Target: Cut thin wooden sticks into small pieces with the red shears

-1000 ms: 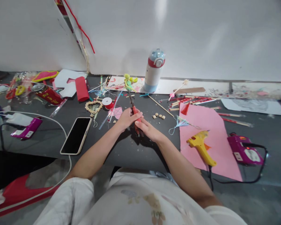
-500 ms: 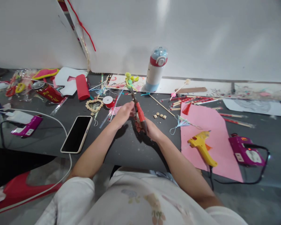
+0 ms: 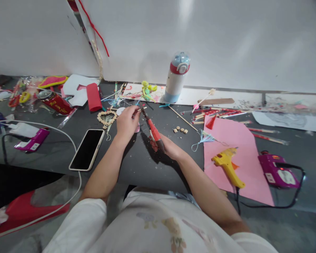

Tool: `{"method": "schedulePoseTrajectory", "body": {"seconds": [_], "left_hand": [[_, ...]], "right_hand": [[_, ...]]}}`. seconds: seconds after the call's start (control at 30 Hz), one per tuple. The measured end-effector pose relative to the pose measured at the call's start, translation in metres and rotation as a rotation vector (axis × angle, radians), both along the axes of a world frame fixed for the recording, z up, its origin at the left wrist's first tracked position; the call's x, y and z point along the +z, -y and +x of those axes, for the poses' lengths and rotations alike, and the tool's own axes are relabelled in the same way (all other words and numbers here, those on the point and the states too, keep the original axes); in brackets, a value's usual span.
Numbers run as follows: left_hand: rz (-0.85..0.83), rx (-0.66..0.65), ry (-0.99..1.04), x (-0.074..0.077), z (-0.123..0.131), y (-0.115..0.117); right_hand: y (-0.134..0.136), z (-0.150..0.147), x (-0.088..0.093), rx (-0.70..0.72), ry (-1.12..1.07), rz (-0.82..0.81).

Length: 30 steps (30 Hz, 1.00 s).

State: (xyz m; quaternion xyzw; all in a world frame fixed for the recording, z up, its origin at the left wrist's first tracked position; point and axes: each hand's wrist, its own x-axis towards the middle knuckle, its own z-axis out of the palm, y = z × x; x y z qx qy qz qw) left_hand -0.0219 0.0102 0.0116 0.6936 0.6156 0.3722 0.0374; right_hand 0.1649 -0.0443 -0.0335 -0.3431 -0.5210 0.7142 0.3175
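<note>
My right hand (image 3: 164,144) is wrapped round the red-and-dark handles of a pair of pliers (image 3: 154,131), their dark jaws pointing away from me. My left hand (image 3: 126,123) is closed in a pinch on a thin, pale wooden stick (image 3: 142,109), whose end shows beside the jaws. Whether the jaws touch the stick I cannot tell. Several short cut wooden pieces (image 3: 180,130) lie on the dark table right of the pliers. A heart-shaped ring of pale wooden bits (image 3: 106,119) lies left of my left hand, which partly hides a ribbon spool (image 3: 120,111).
A white bottle (image 3: 177,79) stands at the back. To the right, a yellow glue gun (image 3: 229,165) rests on pink paper (image 3: 242,140), near a purple power box (image 3: 278,170). A phone (image 3: 87,150) and a red can (image 3: 55,102) lie left; a white cable (image 3: 75,147) crosses there.
My left hand has moved left and away from me, and the pale stick now shows in its fingers. The pliers have shifted slightly left, jaws lower, still in my right hand.
</note>
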Motion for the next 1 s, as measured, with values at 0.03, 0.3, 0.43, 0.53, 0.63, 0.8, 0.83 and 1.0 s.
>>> {"method": "schedulePoseTrajectory", "body": {"seconds": [0.03, 0.3, 0.43, 0.53, 0.63, 0.8, 0.83, 1.0], "left_hand": [[0.006, -0.002, -0.013, -0.001, -0.001, -0.001], [0.006, -0.034, -0.037, 0.000, 0.000, 0.001], [0.006, -0.010, -0.044, 0.000, 0.000, 0.000], [-0.003, 0.002, -0.042, 0.000, 0.000, 0.000], [0.002, -0.010, -0.032, 0.001, 0.000, 0.001], [0.007, -0.011, -0.051, 0.001, -0.002, 0.001], [0.008, -0.011, -0.057, 0.000, -0.002, 0.000], [0.002, -0.015, -0.070, -0.002, -0.003, -0.002]], "right_hand": [[0.000, 0.000, 0.001, 0.010, -0.020, 0.007], [0.002, 0.001, 0.006, -0.014, -0.059, -0.041], [0.003, -0.001, 0.011, -0.023, -0.080, -0.073], [0.003, -0.002, 0.015, -0.026, -0.097, -0.094], [0.002, -0.001, 0.015, -0.028, -0.087, -0.120], [0.002, 0.001, 0.009, -0.005, -0.071, -0.128], [0.002, 0.001, 0.008, -0.003, -0.076, -0.120], [0.002, 0.002, 0.005, 0.006, -0.052, -0.097]]}}
